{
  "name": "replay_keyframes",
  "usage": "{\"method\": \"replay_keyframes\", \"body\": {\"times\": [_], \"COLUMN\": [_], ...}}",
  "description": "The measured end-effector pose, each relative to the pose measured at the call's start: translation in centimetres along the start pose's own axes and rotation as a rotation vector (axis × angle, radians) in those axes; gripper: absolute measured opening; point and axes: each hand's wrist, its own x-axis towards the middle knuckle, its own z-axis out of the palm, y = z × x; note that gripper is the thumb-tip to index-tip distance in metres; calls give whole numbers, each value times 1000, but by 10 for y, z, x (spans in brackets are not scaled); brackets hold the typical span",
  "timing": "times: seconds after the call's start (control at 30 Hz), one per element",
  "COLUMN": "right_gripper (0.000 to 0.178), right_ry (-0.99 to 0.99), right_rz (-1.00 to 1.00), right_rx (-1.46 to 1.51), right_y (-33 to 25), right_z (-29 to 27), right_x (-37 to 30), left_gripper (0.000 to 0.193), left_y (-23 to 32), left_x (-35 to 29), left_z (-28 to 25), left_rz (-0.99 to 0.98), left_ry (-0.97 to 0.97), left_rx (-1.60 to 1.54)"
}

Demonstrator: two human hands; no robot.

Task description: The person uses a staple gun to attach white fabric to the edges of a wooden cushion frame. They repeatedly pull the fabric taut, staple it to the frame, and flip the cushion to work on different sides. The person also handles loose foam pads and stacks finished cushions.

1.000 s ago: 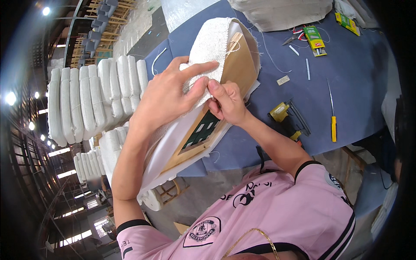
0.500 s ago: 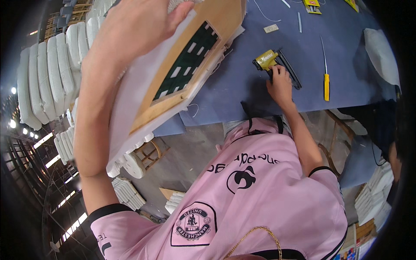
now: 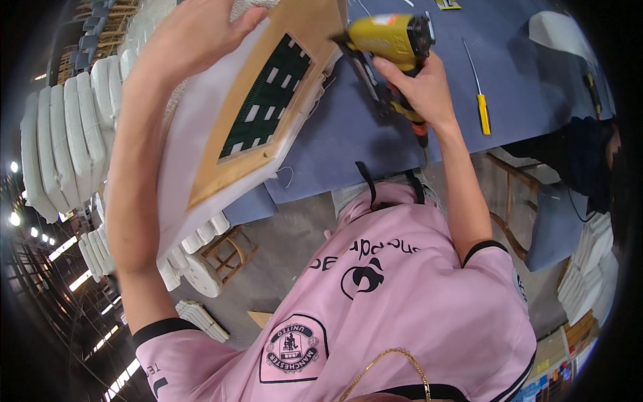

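Left hand (image 3: 191,40) at fabric (image 3: 242,8) on tilted frame (image 3: 201,184), thumb out; cannot tell finger grip. Right hand (image 3: 429,90) wrapped round staple gun (image 3: 385,40), above table (image 3: 321,154), just right of frame. Screwdriver (image 3: 483,114) lies farther right.

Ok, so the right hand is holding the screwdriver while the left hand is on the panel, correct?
One thing is off: in the head view, the right hand holds the yellow staple gun; the screwdriver lies on the table. The left hand is on the panel.
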Motion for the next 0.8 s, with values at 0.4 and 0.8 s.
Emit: {"method": "replay_keyframes", "body": {"times": [0.4,0.8], "right_gripper": [32,37], "right_ry": [-2,-42], "right_rz": [-241,-367], "right_rx": [290,213], "right_y": [-71,-62], "right_z": [52,44], "right_x": [-1,-6], "left_gripper": [82,89], "left_y": [18,13], "left_x": [-9,-5], "left_z": [-10,17], "left_rz": [-20,-6], "left_ry": [23,115], "left_rx": [34,51]}}
